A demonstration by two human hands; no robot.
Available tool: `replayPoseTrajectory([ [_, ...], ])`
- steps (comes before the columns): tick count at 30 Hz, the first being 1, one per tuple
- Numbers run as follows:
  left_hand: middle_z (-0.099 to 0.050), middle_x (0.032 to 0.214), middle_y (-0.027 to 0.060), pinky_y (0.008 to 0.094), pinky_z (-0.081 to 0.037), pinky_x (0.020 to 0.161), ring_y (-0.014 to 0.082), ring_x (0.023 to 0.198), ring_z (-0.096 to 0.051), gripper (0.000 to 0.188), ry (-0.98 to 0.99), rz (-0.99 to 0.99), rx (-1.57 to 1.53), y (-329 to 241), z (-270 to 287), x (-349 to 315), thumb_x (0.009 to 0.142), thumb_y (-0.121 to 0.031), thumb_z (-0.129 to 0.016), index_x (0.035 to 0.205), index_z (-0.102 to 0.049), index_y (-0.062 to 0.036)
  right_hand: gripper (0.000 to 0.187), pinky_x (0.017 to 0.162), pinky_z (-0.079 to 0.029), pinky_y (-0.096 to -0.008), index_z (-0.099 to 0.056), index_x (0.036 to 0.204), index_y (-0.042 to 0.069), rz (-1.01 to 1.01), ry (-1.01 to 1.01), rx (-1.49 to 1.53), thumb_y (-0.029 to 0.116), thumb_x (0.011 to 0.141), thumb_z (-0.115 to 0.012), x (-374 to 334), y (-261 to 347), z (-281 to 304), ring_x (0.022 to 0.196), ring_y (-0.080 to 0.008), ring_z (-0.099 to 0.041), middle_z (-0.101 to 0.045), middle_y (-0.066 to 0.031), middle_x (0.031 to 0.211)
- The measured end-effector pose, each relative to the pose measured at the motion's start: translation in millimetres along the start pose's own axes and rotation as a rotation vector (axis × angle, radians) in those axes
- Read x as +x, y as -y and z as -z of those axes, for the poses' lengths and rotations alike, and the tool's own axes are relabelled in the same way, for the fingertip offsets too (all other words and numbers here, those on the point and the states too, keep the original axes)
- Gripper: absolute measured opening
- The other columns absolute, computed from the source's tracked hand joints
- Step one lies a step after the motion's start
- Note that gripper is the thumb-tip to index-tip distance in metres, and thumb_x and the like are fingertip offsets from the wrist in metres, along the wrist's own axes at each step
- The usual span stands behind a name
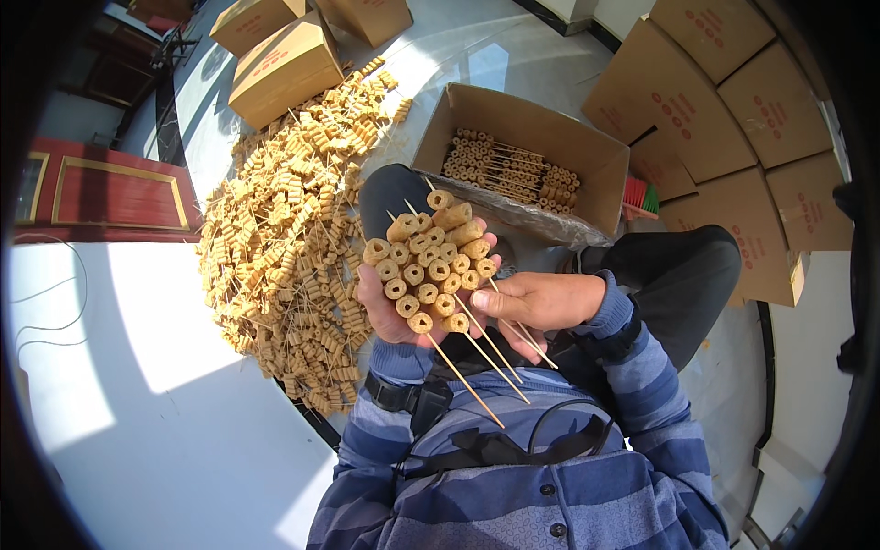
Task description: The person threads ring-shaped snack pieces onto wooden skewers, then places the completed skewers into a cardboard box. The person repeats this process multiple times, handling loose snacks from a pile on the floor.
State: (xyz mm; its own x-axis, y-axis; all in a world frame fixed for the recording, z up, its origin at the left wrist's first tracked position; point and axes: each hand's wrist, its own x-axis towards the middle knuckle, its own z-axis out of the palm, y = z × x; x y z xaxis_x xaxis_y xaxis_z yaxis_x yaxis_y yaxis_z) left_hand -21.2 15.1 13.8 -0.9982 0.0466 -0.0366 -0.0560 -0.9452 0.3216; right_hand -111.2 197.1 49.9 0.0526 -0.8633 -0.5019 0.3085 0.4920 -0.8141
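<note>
A bundle of skewers [437, 266] threaded with golden-brown, hollow tube-shaped rolls rests in my left hand [379, 307]. That hand cups the bundle from below and the left, and some fingertips show past its right side. Several thin wooden sticks jut from the rolls toward my lap. My right hand [564, 298] is at the bundle's right edge, its thumb laid over the skewers and its fingers curled beneath the bare sticks. Some of its fingers are hidden.
A large pile of similar skewers [284, 238] covers the floor to the left. Ahead, an open cardboard box [587, 160] holds rows of skewers. Closed cartons [284, 73] stand at the back, and stacked cartons [697, 110] at the right. A red-and-green bristled item [640, 194] is beside the box.
</note>
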Motion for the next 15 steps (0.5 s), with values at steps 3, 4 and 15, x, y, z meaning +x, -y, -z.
replayPoseTrajectory([
  [3, -0.042, 0.146, 0.0314, 0.0574, -0.043, 0.111, 0.0464, 0.134, -0.047, 0.11, -0.007, -0.022, 0.01, -1, 2, 0, 0.084, -0.077, -0.057, 0.152, -0.027, 0.0044, 0.066, 0.06, -0.054, -0.0293, -0.062, 0.105, -0.002, -0.071, 0.029, -0.029, 0.056, 0.107, -0.032, 6, -2, -2, 0.062, -0.0171, -0.066, -0.068, -0.0108, 0.071],
  [4, -0.043, 0.146, 0.0313, 0.0568, -0.043, 0.11, 0.0463, 0.133, -0.047, 0.109, -0.006, -0.031, 0.026, -2, 2, 0, 0.084, -0.076, -0.056, 0.152, -0.028, 0.0044, 0.063, 0.065, -0.055, -0.0303, -0.062, 0.108, -0.002, -0.008, -0.054, -0.109, 0.055, 0.107, -0.034, 2, -1, -1, 0.069, -0.0182, -0.067, -0.068, -0.0114, 0.078],
  [15, -0.046, 0.147, 0.0236, 0.0535, -0.046, 0.108, 0.0378, 0.131, -0.052, 0.101, -0.186, -0.12, 0.325, 2, -5, 0, 0.087, -0.079, -0.046, 0.151, -0.034, -0.0021, 0.061, 0.105, -0.042, -0.0409, -0.055, 0.126, -0.007, 0.525, -0.835, -0.461, 0.049, 0.103, -0.049, 3, 34, 8, 0.119, -0.0392, -0.054, -0.058, -0.0251, 0.125],
])
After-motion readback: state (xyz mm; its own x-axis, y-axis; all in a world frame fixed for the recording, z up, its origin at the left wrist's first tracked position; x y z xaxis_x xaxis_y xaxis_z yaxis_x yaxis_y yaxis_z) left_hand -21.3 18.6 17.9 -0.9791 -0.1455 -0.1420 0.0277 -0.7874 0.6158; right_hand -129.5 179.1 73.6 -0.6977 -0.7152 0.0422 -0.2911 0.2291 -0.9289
